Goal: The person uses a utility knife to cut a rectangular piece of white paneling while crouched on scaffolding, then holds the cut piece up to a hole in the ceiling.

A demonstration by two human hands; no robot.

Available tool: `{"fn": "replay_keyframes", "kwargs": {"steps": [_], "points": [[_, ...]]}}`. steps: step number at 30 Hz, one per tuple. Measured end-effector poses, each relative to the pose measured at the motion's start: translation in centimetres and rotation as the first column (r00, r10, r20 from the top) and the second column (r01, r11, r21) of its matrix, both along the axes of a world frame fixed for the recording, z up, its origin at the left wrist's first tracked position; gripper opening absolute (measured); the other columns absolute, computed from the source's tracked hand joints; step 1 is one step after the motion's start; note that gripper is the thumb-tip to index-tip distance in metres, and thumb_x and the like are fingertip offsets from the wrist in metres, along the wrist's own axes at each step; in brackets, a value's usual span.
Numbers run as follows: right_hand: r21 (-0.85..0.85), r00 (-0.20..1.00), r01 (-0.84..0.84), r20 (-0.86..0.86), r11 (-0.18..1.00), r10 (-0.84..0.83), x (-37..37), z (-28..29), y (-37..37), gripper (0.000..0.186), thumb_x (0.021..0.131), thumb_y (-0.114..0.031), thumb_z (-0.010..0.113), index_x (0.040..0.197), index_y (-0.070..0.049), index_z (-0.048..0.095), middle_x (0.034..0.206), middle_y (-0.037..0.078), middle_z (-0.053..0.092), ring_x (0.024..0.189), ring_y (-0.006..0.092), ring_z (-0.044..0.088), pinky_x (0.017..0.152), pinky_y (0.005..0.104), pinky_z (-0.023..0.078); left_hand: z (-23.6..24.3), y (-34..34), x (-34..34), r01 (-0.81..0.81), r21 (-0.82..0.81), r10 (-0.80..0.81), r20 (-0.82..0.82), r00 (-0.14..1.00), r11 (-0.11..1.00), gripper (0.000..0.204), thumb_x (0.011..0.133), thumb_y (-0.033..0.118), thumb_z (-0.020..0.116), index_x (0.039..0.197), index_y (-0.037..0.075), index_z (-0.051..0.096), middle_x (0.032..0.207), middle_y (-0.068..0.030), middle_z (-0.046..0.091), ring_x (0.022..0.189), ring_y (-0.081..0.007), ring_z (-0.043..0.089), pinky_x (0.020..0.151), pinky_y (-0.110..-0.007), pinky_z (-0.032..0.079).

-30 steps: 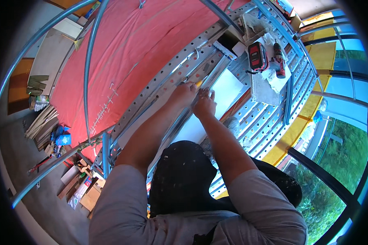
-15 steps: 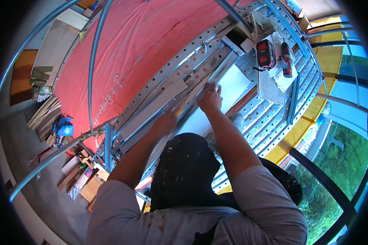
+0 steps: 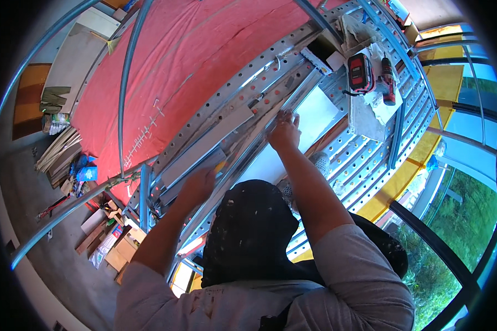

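Note:
My left hand (image 3: pixel 202 182) is closed on a small yellow-handled tool (image 3: pixel 220 165), low along a long metal strip (image 3: pixel 248 151); the tool's tip is too small to make out. Farther up the strip, my right hand (image 3: pixel 285 129) bears on it with bent fingers pressed round its edge. Beneath and to the right of the strip lies a white sheet (image 3: pixel 317 107). A narrow pale board (image 3: pixel 207 143) lies left of it on the perforated metal planks (image 3: pixel 348 149). My dark, paint-spotted knee is below my hands.
A red-and-black battery tool case (image 3: pixel 360 74) and a drill (image 3: pixel 388 83) rest on paper at upper right. Metal scaffold tubes (image 3: pixel 128 71) frame the platform. A red tarp (image 3: pixel 165 60) spreads at left, above stacked wood (image 3: pixel 58 149) on the floor. Windows with trees are at right.
My left hand, with the yellow tool, has drawn down-left along the strip from beside my right hand toward me. My right hand has stayed on the strip, shifting slightly up in view.

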State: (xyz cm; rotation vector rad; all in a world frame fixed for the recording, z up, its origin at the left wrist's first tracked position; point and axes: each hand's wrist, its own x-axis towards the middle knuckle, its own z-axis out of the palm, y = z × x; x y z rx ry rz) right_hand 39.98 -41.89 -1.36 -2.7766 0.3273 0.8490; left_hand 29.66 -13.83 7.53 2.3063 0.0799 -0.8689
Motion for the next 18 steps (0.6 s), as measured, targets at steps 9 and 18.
{"fn": "replay_keyframes", "kwargs": {"steps": [9, 18], "points": [[0.032, 0.999, 0.039, 0.009, 0.999, -0.039, 0.1, -0.3, -0.2, 0.072, 0.092, -0.027, 0.059, 0.157, -0.011, 0.032, 0.167, 0.012, 0.019, 0.152, 0.0428, 0.018, 0.107, 0.0645, 0.041, -8.9, -15.9, 14.8, 0.020, -0.148, 0.007, 0.178, 0.984, 0.989, 0.051, 0.103, 0.040, 0.040, 0.118, -0.003, 0.064, 0.107, -0.0301, 0.067, 0.105, -0.0462, 0.064, 0.094, -0.053, 0.049], [0.067, 0.994, 0.068, 0.082, 0.995, -0.073, 0.2, -1.0, 0.0, 0.066, 0.095, -0.026, 0.052, 0.156, -0.010, 0.035, 0.166, 0.012, 0.020, 0.152, 0.0432, 0.017, 0.107, 0.0661, 0.040, -9.5, -14.3, 14.1, 0.142, 0.084, -0.143, 0.016, 0.990, 0.986, 0.048, 0.103, 0.037, 0.038, 0.117, 0.000, 0.065, 0.115, -0.0277, 0.067, 0.107, -0.0449, 0.064, 0.096, -0.053, 0.049]]}}
